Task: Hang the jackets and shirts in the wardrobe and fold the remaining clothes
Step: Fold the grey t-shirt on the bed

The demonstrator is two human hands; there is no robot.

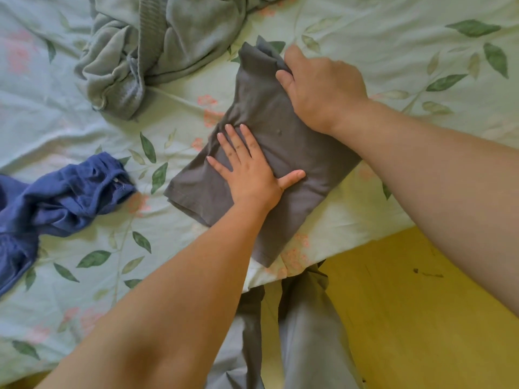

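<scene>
Where leaf-printed bedsheet [393,57] meets yellow floor [407,304], folded grey garment [297,200] lies; left hand [250,176] flat upon it; right hand [320,88] gripping its far end.

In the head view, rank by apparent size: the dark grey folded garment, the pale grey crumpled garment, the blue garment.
1-2. The dark grey folded garment and the pale grey crumpled garment: too alike to rank; one is partly covered, the frame crops the other.
3. The blue garment, smallest as shown, but cropped at left.

Left hand [250,175] flat on folded grey garment [306,192]; right hand [317,85] grips its far end, on leaf-print bedsheet [393,51].
</scene>
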